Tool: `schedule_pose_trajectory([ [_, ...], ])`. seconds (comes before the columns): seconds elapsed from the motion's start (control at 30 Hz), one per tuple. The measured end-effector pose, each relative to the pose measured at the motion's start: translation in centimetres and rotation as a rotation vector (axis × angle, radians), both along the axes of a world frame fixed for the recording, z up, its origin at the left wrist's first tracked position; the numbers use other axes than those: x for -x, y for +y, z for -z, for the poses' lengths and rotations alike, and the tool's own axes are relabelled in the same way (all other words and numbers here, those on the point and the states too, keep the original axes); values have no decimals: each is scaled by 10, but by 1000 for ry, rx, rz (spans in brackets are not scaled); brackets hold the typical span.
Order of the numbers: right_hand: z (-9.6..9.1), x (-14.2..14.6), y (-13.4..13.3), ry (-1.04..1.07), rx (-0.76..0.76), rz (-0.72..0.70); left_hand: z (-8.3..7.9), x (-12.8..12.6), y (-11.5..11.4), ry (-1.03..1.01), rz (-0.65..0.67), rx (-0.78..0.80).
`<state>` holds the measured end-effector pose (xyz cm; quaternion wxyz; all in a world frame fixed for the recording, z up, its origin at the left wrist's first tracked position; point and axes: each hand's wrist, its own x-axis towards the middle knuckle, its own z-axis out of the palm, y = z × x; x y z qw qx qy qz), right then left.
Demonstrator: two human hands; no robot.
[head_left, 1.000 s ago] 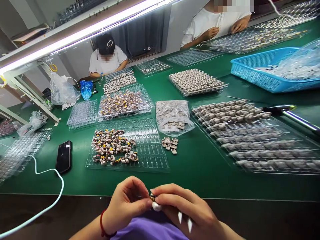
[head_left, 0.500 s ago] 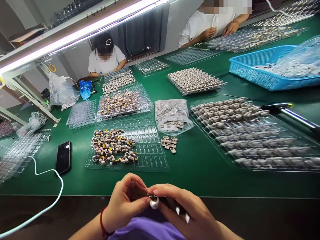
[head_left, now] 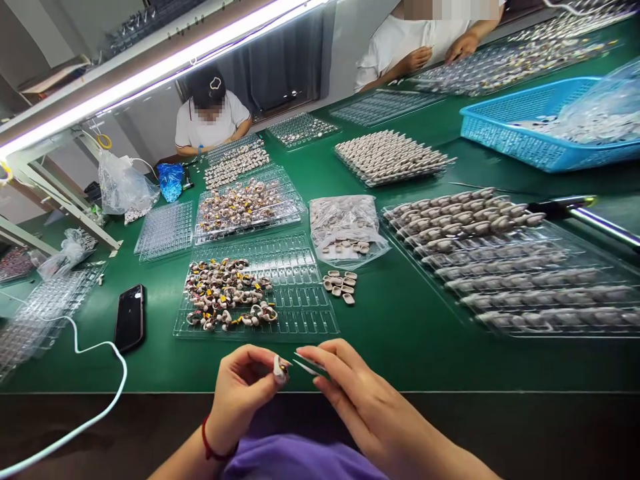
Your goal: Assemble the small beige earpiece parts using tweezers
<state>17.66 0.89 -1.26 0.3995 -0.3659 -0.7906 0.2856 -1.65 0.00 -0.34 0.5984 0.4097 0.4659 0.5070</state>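
Note:
Between thumb and fingertips, my left hand [head_left: 245, 383] pinches a small white rounded part [head_left: 280, 371] with a dark and yellowish inside. My right hand [head_left: 353, 393] is closed on tweezers [head_left: 306, 365], whose two tips point left toward that part, slightly apart and not touching it. Just beyond my hands lies a clear plastic tray [head_left: 310, 320] bearing a heap of similar white parts [head_left: 225, 293] with yellow and dark pieces. Several beige oval caps [head_left: 343, 283] rest on the table beside a clear bag [head_left: 345, 223] of more caps.
A black phone [head_left: 129, 319] and white cable [head_left: 117, 387] lie at left. On the right are trays of beige parts [head_left: 465, 213], a blue basket [head_left: 505, 143] and a metal rod [head_left: 607, 227]. Two people in white tops sit across the green table [head_left: 400, 370].
My hands have moved apart. The white part stays in my left hand and is now raised and turned. My right hand has shifted the tweezers so their tips point left.

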Motion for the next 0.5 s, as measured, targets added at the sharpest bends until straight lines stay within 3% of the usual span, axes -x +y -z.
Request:
schedule_pose_trajectory([
  [0.2,-5,5,-7,68,-117,19,4,2,0,-22,-43,16],
  [0.5,-7,6,-7,-25,-265,107,1,1,1,58,-42,-49],
])
